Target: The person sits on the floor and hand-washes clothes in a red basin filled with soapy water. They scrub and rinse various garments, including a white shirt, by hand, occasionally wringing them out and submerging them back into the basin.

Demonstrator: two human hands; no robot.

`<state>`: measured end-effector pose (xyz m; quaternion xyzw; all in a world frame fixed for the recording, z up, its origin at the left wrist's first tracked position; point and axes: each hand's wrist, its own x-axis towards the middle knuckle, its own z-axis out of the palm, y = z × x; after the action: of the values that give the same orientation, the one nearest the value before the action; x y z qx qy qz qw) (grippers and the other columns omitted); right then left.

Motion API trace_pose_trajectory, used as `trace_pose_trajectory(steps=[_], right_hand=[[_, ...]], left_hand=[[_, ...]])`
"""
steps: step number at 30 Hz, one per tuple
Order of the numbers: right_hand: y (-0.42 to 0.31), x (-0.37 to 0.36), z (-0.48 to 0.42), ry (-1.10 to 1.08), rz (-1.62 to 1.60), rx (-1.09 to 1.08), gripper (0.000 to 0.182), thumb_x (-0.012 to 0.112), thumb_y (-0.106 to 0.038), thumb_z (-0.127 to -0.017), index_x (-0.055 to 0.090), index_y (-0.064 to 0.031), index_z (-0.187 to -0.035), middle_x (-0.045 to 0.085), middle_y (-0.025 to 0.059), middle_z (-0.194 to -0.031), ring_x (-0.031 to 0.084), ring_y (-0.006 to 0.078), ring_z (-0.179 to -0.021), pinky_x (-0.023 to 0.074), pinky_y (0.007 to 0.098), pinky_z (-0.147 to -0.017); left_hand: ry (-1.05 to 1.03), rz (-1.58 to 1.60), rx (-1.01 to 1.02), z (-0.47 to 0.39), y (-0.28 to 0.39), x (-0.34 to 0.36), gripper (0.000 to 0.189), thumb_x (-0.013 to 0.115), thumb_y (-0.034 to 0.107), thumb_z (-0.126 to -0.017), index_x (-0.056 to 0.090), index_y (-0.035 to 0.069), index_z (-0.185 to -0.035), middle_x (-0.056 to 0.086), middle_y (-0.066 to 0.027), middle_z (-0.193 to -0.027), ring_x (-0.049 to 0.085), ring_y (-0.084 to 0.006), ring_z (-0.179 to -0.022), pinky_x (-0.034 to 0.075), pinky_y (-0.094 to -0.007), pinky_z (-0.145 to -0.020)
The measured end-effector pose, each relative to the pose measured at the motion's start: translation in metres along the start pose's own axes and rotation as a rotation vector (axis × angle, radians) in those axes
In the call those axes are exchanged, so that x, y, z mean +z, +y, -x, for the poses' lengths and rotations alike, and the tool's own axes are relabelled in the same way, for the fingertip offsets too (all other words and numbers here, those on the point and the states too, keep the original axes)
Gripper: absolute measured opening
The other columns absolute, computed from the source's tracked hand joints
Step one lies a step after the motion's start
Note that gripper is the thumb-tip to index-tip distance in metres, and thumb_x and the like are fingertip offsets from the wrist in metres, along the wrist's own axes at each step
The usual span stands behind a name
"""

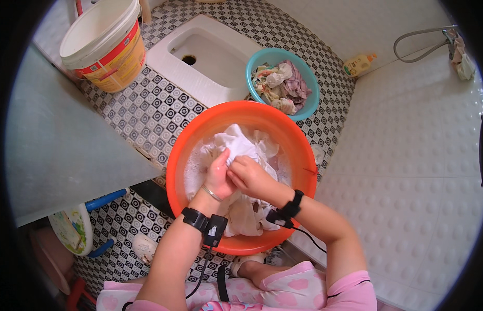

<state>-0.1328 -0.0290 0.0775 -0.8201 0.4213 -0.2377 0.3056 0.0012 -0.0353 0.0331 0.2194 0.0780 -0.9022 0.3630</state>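
Observation:
A large orange plastic basin (242,109) stands on the floor before me, with soapy water and pale wet clothes inside. Over its middle, my left hand (221,177) and my right hand (247,175) meet on a white cloth (237,142). The cloth's upper part spreads out beyond my fingers, while the piece between the hands is mostly hidden. My right fingers are curled on it against the left palm. Beneath my wrists lies a cream-coloured garment (243,219), partly in the water.
A turquoise basin (314,91) of crumpled clothes touches the squat toilet's (226,91) side. At the left are a large bucket (109,62), a frosted panel (70,144) and a small stool (86,229). A pump bottle (358,65) stands by the right wall (401,155).

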Motion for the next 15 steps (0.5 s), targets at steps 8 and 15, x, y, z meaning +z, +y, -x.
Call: trace_pose_trajectory(steps=[8, 15], right_hand=[[0.123, -0.006, 0.017, -0.013, -0.048, 0.798, 0.018, 0.049, -0.012, -0.084, 0.057, 0.0026, -0.089, 0.062, 0.0203, -0.085, 0.061, 0.0363, -0.079, 0.0469, 0.0419, -0.07], [0.178, 0.004, 0.056, -0.034, -0.236, 1.29, 0.025, 0.045, -0.018, -0.092, 0.058, 0.0024, -0.086, 0.059, 0.0103, -0.069, 0.056, 0.0202, -0.062, 0.0452, 0.0387, -0.052]], left_hand=[[-0.061, 0.062, 0.071, -0.011, -0.007, -0.022, 0.049, 0.028, 0.032, -0.101, 0.034, 0.003, -0.139, 0.042, -0.0133, -0.14, 0.041, -0.0297, -0.129, 0.031, -0.0442, -0.109], [0.137, 0.017, 0.051, -0.009, 0.002, -0.04, 0.049, 0.032, 0.03, -0.099, 0.035, -0.001, -0.137, 0.045, -0.0173, -0.137, 0.044, -0.0322, -0.127, 0.032, -0.0459, -0.108]])
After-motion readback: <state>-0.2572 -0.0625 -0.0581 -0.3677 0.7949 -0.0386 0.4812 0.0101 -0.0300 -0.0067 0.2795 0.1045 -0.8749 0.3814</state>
